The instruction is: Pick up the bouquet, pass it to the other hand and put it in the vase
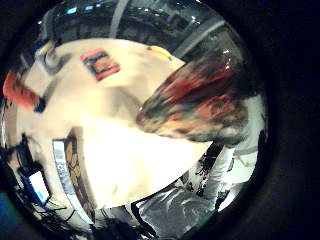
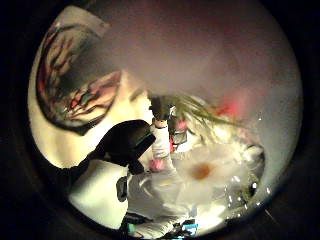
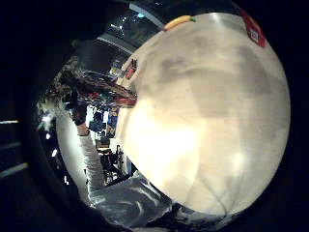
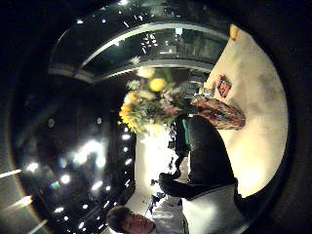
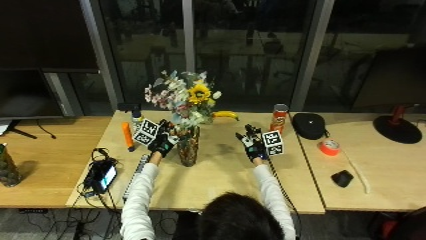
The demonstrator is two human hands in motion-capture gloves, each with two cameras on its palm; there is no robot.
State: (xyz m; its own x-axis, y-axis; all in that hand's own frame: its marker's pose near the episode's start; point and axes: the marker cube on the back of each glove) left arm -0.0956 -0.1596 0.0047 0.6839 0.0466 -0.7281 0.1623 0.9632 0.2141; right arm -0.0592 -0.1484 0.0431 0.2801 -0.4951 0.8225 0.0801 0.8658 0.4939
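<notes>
The bouquet, with a sunflower and pale blooms, stands with its stems in the dark patterned vase on the wooden table. My left hand is at the vase's left side, level with its mouth, its fingers curled round the stems there. In the right thumb side view the left hand sits beside the vase, under the bouquet. My right hand hovers over the table to the right of the vase, apart from it, fingers spread and holding nothing.
A banana lies behind the vase. An orange tube and a phone on cables sit to the left. A red can, black pouch and orange tape roll are on the right.
</notes>
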